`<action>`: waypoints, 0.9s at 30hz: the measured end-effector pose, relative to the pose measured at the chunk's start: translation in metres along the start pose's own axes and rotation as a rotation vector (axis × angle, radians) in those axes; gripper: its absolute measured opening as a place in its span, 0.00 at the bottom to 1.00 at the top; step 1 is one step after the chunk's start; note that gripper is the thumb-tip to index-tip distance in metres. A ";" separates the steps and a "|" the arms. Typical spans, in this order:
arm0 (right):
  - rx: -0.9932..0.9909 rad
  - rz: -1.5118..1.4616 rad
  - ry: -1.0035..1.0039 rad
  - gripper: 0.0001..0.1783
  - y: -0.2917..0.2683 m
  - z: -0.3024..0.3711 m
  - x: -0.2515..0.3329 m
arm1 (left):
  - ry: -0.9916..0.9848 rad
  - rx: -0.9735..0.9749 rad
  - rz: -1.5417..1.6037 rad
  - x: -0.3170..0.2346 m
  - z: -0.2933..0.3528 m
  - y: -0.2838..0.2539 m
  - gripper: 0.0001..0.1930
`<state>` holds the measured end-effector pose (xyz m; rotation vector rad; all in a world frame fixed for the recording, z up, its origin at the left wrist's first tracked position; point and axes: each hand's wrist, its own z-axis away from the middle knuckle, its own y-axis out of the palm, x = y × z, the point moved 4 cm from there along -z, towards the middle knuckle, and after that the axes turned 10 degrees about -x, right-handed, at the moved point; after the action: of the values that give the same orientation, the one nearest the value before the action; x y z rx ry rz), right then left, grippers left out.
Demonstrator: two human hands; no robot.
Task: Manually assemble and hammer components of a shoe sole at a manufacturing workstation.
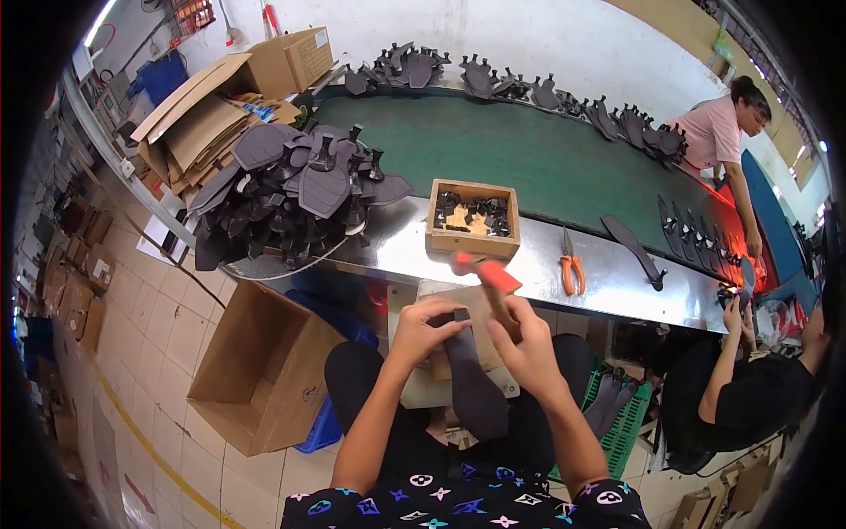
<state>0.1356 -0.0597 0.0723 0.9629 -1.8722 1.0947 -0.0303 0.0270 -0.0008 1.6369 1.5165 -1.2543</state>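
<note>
In front of me, a dark shoe sole lies over a small work stand, its broad toe end toward my lap. The fingers of my left hand pinch its narrow heel end, where a small black piece shows between the fingertips. My right hand is closed around the wooden handle of a hammer with a red head, raised just right of the heel. Beyond the hammer, a wooden box holds small black pieces.
Orange-handled pliers and a single sole lie on the metal ledge beside a green conveyor belt. Heeled soles are heaped at left above a cardboard box. A green crate stands at right, near two co-workers.
</note>
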 end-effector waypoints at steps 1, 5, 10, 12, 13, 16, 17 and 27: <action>-0.026 -0.059 0.053 0.16 -0.010 0.007 0.008 | -0.005 0.002 0.004 -0.002 0.000 0.001 0.14; 0.061 0.103 -0.087 0.25 -0.032 0.027 0.036 | -0.106 0.013 0.100 -0.004 -0.001 0.003 0.15; 0.115 0.179 -0.165 0.25 -0.021 0.039 0.037 | -0.115 0.021 0.113 -0.003 -0.002 0.003 0.11; 0.126 0.192 -0.161 0.25 -0.027 0.037 0.050 | -0.127 0.041 0.094 -0.003 0.002 0.004 0.16; 0.146 0.204 -0.164 0.25 -0.030 0.037 0.060 | -0.140 0.050 0.073 -0.003 0.005 0.001 0.22; 0.019 0.177 -0.287 0.26 -0.061 0.052 0.097 | -0.134 0.057 -0.086 0.005 0.013 -0.004 0.43; -0.076 -0.118 -0.093 0.25 -0.066 0.056 0.103 | -0.141 0.060 -0.086 0.007 0.017 -0.007 0.43; 0.043 0.085 -0.310 0.27 -0.049 0.040 0.098 | -0.041 0.110 -0.575 0.022 0.027 -0.018 0.56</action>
<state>0.1270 -0.1358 0.1600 1.1393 -2.1626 1.0877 -0.0566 0.0163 -0.0277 1.2613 2.0040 -1.6767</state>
